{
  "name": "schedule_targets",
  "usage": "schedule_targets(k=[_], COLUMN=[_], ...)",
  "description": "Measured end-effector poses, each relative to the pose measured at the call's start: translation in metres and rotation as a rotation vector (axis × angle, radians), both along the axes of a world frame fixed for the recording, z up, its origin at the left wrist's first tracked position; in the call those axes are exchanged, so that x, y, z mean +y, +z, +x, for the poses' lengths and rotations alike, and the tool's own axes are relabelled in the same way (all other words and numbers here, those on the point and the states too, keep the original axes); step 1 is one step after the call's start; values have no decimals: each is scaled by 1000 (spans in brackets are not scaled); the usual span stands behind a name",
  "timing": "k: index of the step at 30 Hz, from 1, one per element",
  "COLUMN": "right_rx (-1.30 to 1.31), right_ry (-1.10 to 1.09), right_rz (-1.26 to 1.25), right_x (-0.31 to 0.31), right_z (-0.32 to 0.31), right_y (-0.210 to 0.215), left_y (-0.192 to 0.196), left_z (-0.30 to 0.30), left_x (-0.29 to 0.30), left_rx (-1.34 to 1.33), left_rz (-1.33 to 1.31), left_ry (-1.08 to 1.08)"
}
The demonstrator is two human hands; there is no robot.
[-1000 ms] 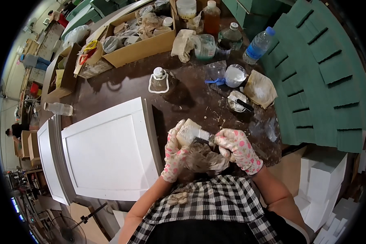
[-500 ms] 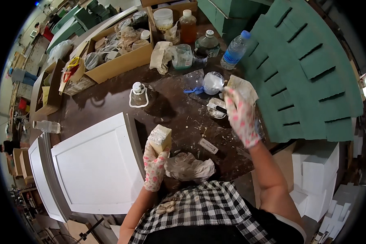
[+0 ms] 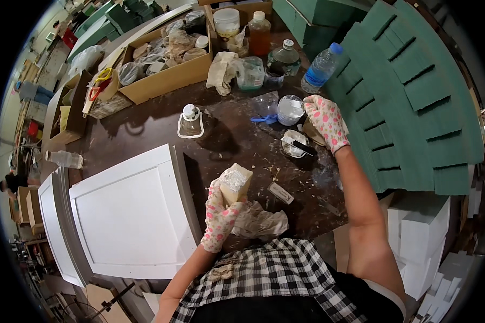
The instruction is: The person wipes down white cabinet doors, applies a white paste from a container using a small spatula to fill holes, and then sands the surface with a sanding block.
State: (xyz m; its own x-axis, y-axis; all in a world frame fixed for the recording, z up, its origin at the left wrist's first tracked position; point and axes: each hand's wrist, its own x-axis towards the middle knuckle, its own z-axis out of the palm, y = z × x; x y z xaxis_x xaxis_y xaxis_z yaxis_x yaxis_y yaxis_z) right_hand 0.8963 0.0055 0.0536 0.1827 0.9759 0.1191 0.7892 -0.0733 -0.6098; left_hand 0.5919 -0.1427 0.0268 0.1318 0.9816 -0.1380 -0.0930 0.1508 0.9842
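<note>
My left hand [image 3: 221, 218], in a pink-spotted white glove, grips a pale cream block [image 3: 235, 182] with a shiny, wrinkled top face, above the table near me. My right hand [image 3: 327, 121], gloved alike, is closed with curled fingers beside a white tub [image 3: 290, 109]. What its fingers hold, if anything, is hidden; a brownish folded piece [image 3: 312, 132] shows just below them. Nearer me, a black-handled thin tool [image 3: 303, 147] lies across a small container of white paste [image 3: 291, 141]. A crumpled cloth [image 3: 261, 220] lies beside my left hand.
White panels [image 3: 132, 218] cover the left of the dark table [image 3: 242, 148]. A clear jug [image 3: 191, 123] stands mid-table. Bottles [image 3: 322, 67] and a cardboard box [image 3: 170, 81] of bagged items line the back. Green slotted sheets [image 3: 409, 102] rise at right. A small labelled piece [image 3: 280, 193] lies near me.
My right hand has turned and its fingers have curled in, away from the black-handled tool, over where a beige piece lay. My left hand has moved slightly right with the block.
</note>
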Motion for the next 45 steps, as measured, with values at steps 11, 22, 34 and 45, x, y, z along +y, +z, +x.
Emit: schedule_targets(k=[11,22,34,45], right_rx=[343,-184,204,1223], right_ry=[-105,111,57,64], right_rz=[149,61,70,-638], right_x=[-2,-102,-115,-145], right_z=[7,4,-12,-117], right_y=[-9,-16,-26,73], left_y=[-4,-13,-9,-9], left_z=[3,2,4,-3], left_x=[0,-3,-3,1], left_rx=[108,128,-84,-90], left_rz=[15,14,-103,38], left_ry=[-45,-48,-41,18])
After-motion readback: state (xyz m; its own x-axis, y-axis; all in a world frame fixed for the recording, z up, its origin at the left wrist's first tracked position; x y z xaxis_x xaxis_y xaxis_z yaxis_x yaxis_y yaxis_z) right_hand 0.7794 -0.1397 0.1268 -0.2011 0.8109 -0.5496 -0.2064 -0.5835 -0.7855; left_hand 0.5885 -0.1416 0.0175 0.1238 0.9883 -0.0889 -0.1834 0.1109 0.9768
